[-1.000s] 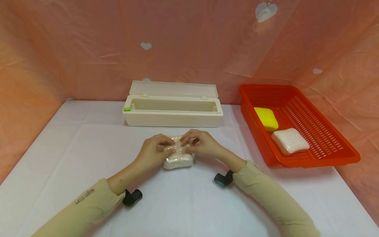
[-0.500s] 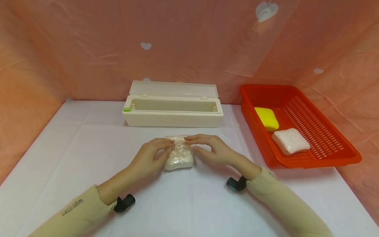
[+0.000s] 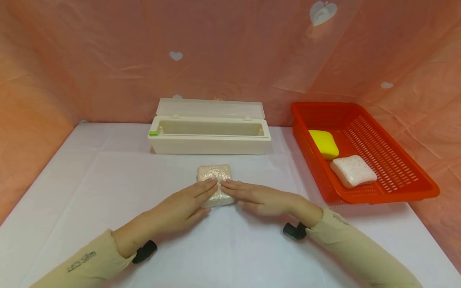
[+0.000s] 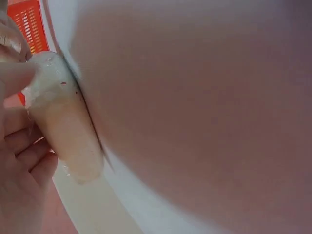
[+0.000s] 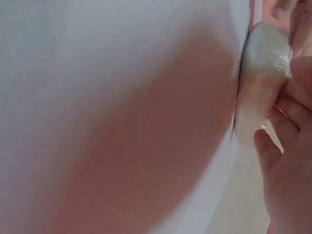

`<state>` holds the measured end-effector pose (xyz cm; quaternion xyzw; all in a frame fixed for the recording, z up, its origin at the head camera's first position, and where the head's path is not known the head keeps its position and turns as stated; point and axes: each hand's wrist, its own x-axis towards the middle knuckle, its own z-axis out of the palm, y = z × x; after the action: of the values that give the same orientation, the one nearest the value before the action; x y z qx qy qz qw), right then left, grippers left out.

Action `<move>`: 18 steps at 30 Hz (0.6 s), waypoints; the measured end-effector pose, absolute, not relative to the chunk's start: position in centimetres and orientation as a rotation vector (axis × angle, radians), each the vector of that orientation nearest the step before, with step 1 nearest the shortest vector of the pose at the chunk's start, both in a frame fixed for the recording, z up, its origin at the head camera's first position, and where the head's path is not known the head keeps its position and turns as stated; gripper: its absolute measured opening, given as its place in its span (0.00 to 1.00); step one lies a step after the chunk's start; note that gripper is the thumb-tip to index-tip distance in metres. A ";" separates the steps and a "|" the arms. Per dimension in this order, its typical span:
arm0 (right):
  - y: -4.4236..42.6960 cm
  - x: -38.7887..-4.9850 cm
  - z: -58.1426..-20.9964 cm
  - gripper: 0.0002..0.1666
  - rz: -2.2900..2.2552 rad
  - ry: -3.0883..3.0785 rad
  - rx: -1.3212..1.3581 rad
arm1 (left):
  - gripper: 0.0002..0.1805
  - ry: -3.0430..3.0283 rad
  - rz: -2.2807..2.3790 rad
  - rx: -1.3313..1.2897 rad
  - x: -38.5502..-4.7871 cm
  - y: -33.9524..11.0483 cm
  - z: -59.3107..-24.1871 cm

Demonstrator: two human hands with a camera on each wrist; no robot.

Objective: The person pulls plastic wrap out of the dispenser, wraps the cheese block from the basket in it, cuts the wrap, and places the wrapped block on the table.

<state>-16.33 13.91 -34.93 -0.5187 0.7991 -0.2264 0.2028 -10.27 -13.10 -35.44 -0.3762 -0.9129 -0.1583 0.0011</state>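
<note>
A pale, cushion-shaped block (image 3: pixel 214 171), soap-like and wrapped in shiny cling film, lies flat on the table. From the left, my left hand (image 3: pixel 178 210) rests straight fingers on its top, the thumb side low near the table. My right hand (image 3: pixel 266 200) lies on it from the other side, fingers extended and fingertips almost meeting the left ones. Both wrist views show the block's side edge, with fingers (image 4: pixel 29 146) of the left hand and fingers (image 5: pixel 282 122) of the right hand over it. The hands cover its middle.
Behind the block stands a white cling film dispenser (image 3: pixel 209 145), lid raised and a green slider (image 3: pixel 153 133) at its left end. At right, a red basket (image 3: pixel 389 197) holds a yellow block (image 3: pixel 324 144) and a white speckled block (image 3: pixel 353 171).
Both hands have gone from pinching at the film on top to lying with straight fingers on the block. They have shifted nearer the body, uncovering the block's far edge.
</note>
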 end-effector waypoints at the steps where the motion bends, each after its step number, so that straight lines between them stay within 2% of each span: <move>1: 13.9 -16.5 -34.9 0.32 -0.666 2.232 -1.438 | 0.32 -2.854 -0.491 -1.170 -10.3 -12.9 -35.4; 5: 13.4 -17.3 -35.1 0.28 -0.999 2.324 -1.359 | 0.31 -2.785 -0.440 -1.099 -10.9 -11.8 -35.0; 8: 12.7 -18.1 -35.4 0.31 -1.227 2.412 -1.275 | 0.29 -2.730 -0.404 -1.071 -11.3 -10.6 -34.9; 14: 11.3 -19.2 -35.9 0.43 -1.241 2.299 -1.172 | 0.25 -2.661 -0.346 -1.044 -12.0 -9.5 -35.1; 18: 10.9 -19.5 -35.9 0.42 -1.245 2.258 -1.079 | 0.21 -2.715 -0.504 -0.932 -12.0 -9.9 -34.7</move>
<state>-19.52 10.89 -35.91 -0.3803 0.7957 -0.4387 0.1724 -12.04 -9.87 -34.69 -0.3178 -0.9256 -0.1717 0.1131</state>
